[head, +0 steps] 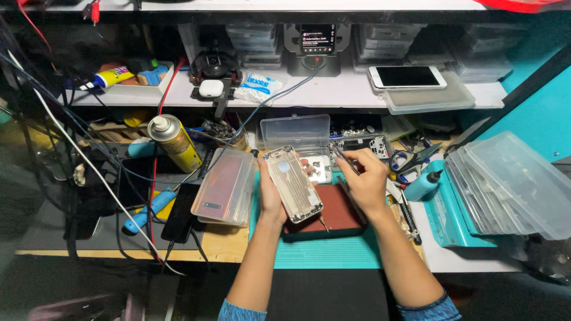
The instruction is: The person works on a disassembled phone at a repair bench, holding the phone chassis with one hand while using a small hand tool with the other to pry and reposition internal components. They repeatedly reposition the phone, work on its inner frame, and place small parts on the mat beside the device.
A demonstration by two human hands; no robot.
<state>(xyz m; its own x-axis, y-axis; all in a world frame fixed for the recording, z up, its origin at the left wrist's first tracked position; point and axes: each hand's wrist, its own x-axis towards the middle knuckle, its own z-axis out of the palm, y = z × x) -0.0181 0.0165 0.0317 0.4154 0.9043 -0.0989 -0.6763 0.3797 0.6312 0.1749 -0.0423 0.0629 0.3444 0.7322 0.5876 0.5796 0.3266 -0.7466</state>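
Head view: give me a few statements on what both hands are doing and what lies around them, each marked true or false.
1. The left hand holds a phone housing tilted above the dark red mat. True.
2. The right hand is empty. False: it grips thin metal tweezers.
3. The yellow spray can lies to the right of both hands. False: it lies to their left, near the cables.
4. A white phone lies face up on the shelf above the bench. True.
5. The clear plastic box behind the housing is shut. False: its lid stands open.
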